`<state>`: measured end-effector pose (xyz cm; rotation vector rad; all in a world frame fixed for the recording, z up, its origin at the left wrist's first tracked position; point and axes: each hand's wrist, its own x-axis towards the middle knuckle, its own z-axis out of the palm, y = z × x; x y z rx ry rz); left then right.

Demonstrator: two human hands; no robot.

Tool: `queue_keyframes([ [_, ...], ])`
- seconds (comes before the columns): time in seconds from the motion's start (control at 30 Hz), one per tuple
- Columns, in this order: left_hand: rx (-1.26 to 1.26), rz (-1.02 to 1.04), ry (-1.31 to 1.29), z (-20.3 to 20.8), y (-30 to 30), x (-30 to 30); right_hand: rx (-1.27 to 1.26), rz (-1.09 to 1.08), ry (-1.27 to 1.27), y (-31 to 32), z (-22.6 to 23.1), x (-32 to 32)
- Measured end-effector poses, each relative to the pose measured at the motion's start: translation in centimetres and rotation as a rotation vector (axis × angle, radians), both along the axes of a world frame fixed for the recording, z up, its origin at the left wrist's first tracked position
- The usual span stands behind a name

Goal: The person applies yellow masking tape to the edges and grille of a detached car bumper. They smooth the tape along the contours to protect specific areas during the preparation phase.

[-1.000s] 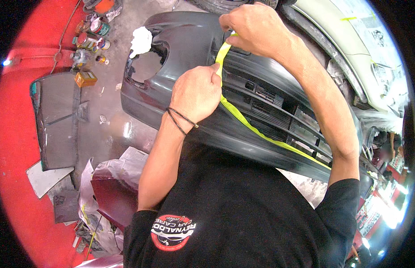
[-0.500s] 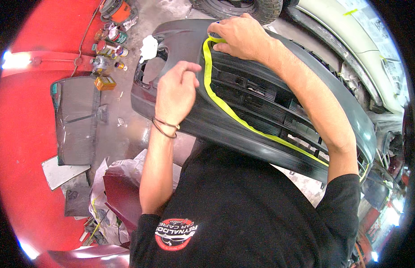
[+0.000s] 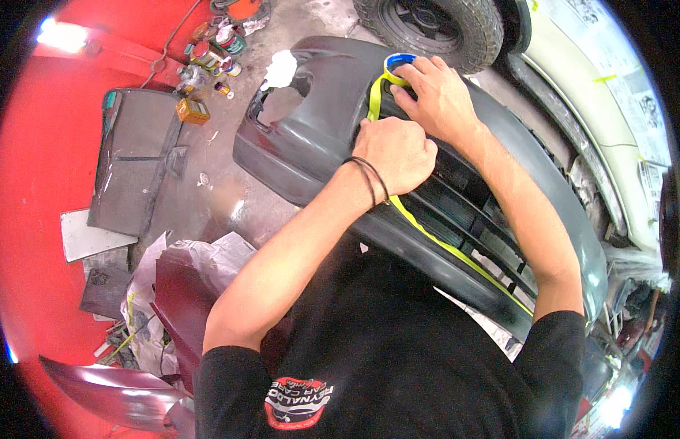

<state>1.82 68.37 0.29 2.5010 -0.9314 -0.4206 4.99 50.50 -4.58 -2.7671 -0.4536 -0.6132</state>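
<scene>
A dark grey car bumper cover with a slatted black grille opening lies in front of me. A strip of bright yellow-green masking tape runs along the near edge of that opening. My right hand grips the masking tape roll, its blue core showing, at the opening's far left corner. From the roll a length of tape comes down to my left hand. That hand is closed in a fist against the opening's left edge, over the tape. Its fingertips are hidden, so I cannot tell whether it pinches the strip.
Behind the bumper stand a large tyre and a pale car body panel. Cans and a small orange box sit on the floor at the left, near a dark glass panel. A maroon panel is close on my left.
My left hand has moved right, from beside the tape onto the opening's left edge, and its fingers have closed. The roll in my right hand now shows more fully. The view has shifted.
</scene>
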Motion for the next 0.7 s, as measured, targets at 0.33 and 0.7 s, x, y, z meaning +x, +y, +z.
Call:
queue_keyframes([
  [0.33,0.081,-0.049,-0.029,-1.1,-2.0,1.8,-0.01,-0.018,0.057,-0.1,0.1,0.1],
  [0.7,0.189,0.242,-0.226,2.2,6.3,-2.8,0.019,-0.01,0.073,0.1,0.9,-0.3],
])
